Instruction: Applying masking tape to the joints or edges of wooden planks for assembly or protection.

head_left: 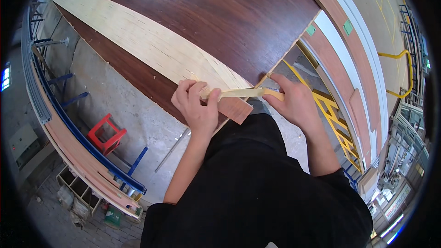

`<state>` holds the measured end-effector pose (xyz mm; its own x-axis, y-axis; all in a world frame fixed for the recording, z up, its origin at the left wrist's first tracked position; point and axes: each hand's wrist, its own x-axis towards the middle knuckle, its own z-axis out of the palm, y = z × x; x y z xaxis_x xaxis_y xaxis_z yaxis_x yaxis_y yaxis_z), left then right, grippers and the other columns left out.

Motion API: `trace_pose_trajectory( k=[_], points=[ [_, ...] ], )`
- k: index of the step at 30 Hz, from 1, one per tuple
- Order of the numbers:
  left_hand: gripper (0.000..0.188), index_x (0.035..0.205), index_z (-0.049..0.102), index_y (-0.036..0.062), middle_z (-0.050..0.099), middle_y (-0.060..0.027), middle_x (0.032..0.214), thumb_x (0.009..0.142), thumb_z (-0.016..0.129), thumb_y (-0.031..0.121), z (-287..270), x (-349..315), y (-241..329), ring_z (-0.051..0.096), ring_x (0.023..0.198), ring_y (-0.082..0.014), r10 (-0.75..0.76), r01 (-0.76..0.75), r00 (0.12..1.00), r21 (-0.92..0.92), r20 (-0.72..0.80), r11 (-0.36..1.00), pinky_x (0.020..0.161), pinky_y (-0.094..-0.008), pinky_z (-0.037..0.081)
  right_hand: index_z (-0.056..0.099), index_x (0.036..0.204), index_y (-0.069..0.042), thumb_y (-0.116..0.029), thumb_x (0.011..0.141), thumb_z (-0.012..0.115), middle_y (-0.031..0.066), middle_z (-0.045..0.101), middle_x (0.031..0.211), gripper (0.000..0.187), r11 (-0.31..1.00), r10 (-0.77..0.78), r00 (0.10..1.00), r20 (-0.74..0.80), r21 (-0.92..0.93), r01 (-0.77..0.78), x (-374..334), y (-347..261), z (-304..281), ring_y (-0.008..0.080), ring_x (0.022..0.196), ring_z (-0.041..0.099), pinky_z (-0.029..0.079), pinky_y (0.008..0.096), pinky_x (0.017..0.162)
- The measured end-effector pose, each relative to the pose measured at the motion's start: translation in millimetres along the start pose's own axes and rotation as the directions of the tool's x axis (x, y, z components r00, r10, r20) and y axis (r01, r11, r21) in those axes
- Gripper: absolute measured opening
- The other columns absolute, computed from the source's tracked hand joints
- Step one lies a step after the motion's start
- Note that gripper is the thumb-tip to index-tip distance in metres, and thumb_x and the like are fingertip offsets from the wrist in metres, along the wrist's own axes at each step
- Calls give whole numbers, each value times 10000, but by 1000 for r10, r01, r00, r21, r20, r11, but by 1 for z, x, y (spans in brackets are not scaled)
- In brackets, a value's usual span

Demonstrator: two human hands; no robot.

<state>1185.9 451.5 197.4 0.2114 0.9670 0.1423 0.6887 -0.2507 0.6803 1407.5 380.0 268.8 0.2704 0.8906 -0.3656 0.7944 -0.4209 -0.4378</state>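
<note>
My left hand (195, 103) rests by the near end of a long pale plywood strip (138, 34), fingers curled and thumb pressed down at one end of a flat, cream-coloured tape (241, 93). From there the tape runs straight across to my right hand (296, 98). That hand is closed around a yellow piece (274, 94) at the tape's other end; whether it is a roll or a case is hidden by my fingers. Beneath the tape, a short reddish-brown wood piece (236, 109) sticks out toward me. A dark brown wood-grain panel (220, 9) lies under the plywood strip.
On the left floor stands a red stool (106, 134), beside a blue metal frame (87, 110). More long boards (342, 59) are stacked at the right, near a yellow metal frame (333, 115). The dark panel's corner and near edge lie close to my body.
</note>
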Motion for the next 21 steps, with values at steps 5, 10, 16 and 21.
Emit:
trace_pose_trajectory(
  k=[5,10,16,21],
  points=[
    [176,979,678,90,601,-61,1115,811,725,72,-7,5,-6,477,1083,-300,63,-58,997,-112,47,992,941,-399,393,637,1229,-101,-318,785,768,165,677,743,511,1000,-18,1000,-1,15,18,0,1,-1,358,751,680,523,435,694],
    [162,994,687,70,671,-73,1073,846,661,9,-10,11,-18,562,1012,-283,133,-133,991,-161,-10,978,901,-368,439,638,1228,-100,-322,788,765,163,673,738,509,999,-26,1000,10,30,25,1,1,-2,360,746,675,519,436,692],
    [247,1023,693,82,653,-101,1183,802,642,-16,-35,19,-33,562,1135,-325,337,-329,929,-78,152,941,985,-414,417,640,1229,-106,-331,792,765,163,669,756,508,997,-15,999,28,76,13,4,8,3,352,742,670,513,427,682],
    [564,1243,641,154,504,-168,1409,699,785,173,-61,59,1,408,1354,-414,508,-642,660,63,554,764,1134,-539,276,635,1245,-101,-339,778,784,133,637,727,545,978,1,1000,9,208,-3,9,21,9,315,690,653,507,402,666]
  ],
)
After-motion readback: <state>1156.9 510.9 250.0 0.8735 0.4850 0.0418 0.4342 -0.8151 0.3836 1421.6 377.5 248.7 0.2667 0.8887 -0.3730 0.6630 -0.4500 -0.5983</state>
